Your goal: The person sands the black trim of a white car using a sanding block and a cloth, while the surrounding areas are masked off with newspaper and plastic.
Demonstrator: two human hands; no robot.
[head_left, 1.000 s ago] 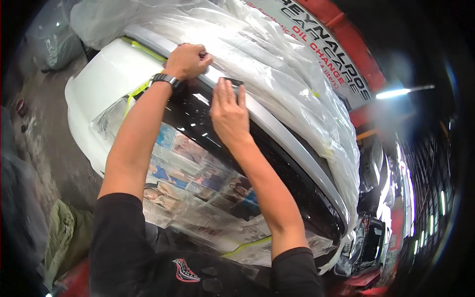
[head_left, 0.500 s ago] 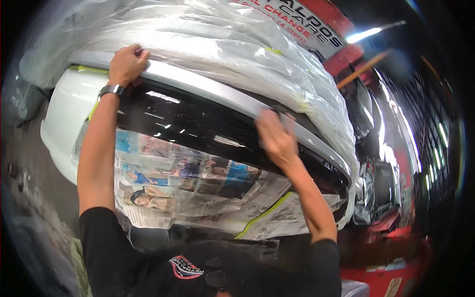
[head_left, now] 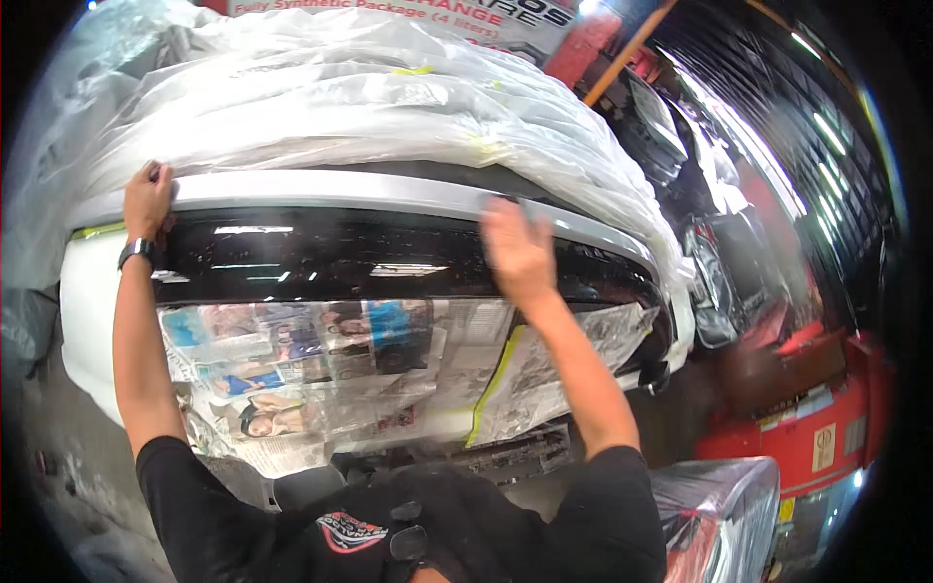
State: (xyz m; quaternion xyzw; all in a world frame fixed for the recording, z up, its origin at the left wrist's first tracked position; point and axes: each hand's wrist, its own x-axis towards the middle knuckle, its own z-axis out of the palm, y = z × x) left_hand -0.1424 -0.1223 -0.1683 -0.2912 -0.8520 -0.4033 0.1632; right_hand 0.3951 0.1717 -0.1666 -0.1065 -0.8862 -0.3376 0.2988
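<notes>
A long silver edge strip (head_left: 321,188) runs along the top of a glossy black car panel (head_left: 330,255). At its left end is my left hand (head_left: 148,202), with curled fingers and a small dark spot at the fingertips that I cannot make out. My right hand (head_left: 520,251) lies over the strip further right. Motion smears its fingers, and something dark shows at their tips, too unclear to name. Below the black panel, newspaper sheets (head_left: 379,408) cover the car, with yellow-green masking tape (head_left: 498,379) across them.
Crumpled clear plastic sheeting (head_left: 321,107) drapes the car beyond the strip. White bodywork (head_left: 92,321) curves at the left. To the right stand a red cabinet (head_left: 797,437), a plastic-wrapped object (head_left: 724,496) and stacked dark car parts (head_left: 724,272). An orange pole (head_left: 630,51) slants behind.
My view has turned, so the car now lies more level. The left hand stays by the strip's left end. My right hand is still over the strip, blurred in both frames.
</notes>
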